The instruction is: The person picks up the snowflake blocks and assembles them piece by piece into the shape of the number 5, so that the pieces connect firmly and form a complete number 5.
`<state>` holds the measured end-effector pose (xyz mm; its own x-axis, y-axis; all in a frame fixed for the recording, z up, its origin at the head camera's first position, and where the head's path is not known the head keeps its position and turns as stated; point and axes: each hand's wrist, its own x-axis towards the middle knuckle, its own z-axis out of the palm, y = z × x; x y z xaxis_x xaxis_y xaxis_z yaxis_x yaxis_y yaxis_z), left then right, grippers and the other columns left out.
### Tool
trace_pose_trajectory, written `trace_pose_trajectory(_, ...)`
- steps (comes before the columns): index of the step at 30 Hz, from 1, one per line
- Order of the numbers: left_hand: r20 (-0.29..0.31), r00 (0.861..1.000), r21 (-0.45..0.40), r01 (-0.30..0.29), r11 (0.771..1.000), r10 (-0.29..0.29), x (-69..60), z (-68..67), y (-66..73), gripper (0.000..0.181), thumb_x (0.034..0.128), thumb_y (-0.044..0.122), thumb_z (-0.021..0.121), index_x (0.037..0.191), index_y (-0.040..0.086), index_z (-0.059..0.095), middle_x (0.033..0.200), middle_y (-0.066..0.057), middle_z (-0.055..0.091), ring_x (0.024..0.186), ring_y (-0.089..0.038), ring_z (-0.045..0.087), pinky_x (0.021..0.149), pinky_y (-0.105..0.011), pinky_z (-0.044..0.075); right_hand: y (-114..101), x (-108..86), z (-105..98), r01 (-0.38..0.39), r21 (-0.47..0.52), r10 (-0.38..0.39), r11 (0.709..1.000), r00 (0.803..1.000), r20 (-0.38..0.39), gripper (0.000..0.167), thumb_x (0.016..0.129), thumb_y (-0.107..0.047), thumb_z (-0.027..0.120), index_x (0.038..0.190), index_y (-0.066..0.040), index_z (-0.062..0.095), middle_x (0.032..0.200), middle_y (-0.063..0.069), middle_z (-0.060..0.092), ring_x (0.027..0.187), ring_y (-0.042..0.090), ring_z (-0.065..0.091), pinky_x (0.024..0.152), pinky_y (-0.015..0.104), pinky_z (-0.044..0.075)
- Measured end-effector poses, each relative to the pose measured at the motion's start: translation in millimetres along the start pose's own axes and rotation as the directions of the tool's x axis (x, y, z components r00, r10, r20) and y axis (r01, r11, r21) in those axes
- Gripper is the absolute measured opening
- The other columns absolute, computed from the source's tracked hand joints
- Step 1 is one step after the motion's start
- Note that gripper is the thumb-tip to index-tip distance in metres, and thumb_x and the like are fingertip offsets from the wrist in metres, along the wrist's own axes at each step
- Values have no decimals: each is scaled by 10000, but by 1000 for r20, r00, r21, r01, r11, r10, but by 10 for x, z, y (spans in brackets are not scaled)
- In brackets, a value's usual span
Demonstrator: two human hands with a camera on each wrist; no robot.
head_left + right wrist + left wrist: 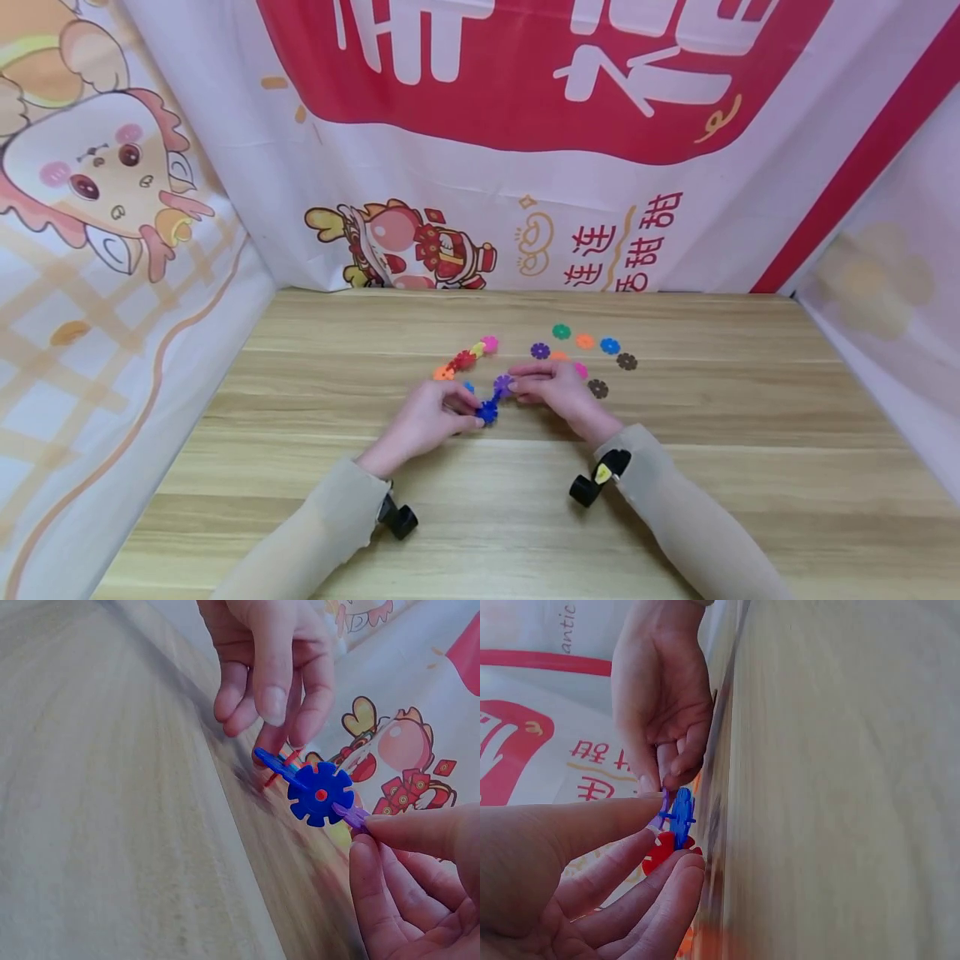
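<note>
Two notched blue discs, joined at an angle, are linked to a purple notched disc (pixel 352 816). My right hand (pixel 557 390) pinches the purple disc between thumb and fingers. The face-on blue disc (pixel 324 796) stands tilted beside it in the right wrist view; the other blue disc (pixel 271 763) is nearly edge-on. My left hand (pixel 435 414) is at the chain's left end, its thumb and fingers parted around the blue disc (pixel 487 412). In the right wrist view the left thumb (pixel 272 701) appears apart from the discs. Whether the left fingertips touch is unclear.
Behind the left hand lies a chain of orange, red, yellow and pink discs (pixel 465 360). Loose discs, among them a green one (pixel 562 332) and a brown one (pixel 627 362), lie beyond the right hand. A printed cloth (pixel 450 183) rises behind the wooden table (pixel 480 517).
</note>
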<state>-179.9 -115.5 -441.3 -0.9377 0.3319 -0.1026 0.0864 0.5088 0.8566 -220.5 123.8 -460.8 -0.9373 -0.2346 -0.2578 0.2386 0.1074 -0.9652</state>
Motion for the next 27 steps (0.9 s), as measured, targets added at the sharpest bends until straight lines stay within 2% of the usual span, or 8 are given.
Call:
trace_pose_trajectory(4,63,998,-52,-27,998,31,-25,67,55,202,881,118,820,1059,72,735,953,-33,719,817,-169,685,673,-322,581,-12,4,-38,9,9,-9,1000,1000,4,307,921,-70,759,1217,-6,713,1125,119,731,989,233,716,869,334,578)
trace_pose_trajectory(8,142,988,-103,-46,994,60,-46,125,112,242,892,113,806,1101,28,716,959,-55,721,801,-194,700,668,-338,597,-26,4,-69,36,25,-36,999,999,28,326,934,-76,751,1239,24,696,1139,126,730,1010,224,709,887,343,573)
trace_pose_trajectory(10,160,984,-117,-59,991,77,-47,137,140,255,891,120,807,1103,13,713,945,-47,719,795,-208,703,675,-351,601,-24,5,-89,54,16,-55,998,997,50,324,942,-77,743,1242,36,691,1155,124,726,1021,218,705,893,347,571)
trace_pose_trajectory(12,131,986,-107,-85,991,99,-32,133,180,270,886,130,813,1105,8,712,942,-31,716,812,-201,699,710,-343,599,-28,3,-113,70,2,-70,998,995,77,313,952,-71,728,1243,37,690,1181,117,717,1037,215,698,901,348,567)
trace_pose_trajectory(15,27,991,-71,-131,989,133,21,98,242,264,895,122,801,1111,2,707,963,-38,715,862,-189,687,782,-342,588,-33,5,-147,103,-17,-100,995,988,117,285,971,-52,695,1239,43,689,1207,121,704,1058,223,688,916,350,560)
trace_pose_trajectory(18,-47,991,-10,-129,992,128,113,62,292,244,926,136,770,1134,23,708,993,-27,711,901,-165,672,828,-335,571,-53,8,-167,129,-15,-125,992,983,137,271,982,-52,679,1234,47,690,1200,125,705,1064,243,685,930,366,555)
trace_pose_trajectory(22,-33,996,44,-83,996,84,253,49,319,208,964,209,736,1120,72,726,996,7,710,906,-142,669,824,-331,569,-104,-8,-164,161,-17,-158,987,978,134,308,973,-99,711,1240,52,684,1165,123,710,1051,267,690,953,414,543)
trace_pose_trajectory(27,-29,997,40,-73,997,74,396,68,324,146,968,220,734,1023,85,742,947,11,712,877,-152,661,810,-338,562,-162,-36,-187,201,-15,-199,979,975,98,364,962,-152,737,1259,48,669,1183,165,694,1040,276,687,978,466,523)
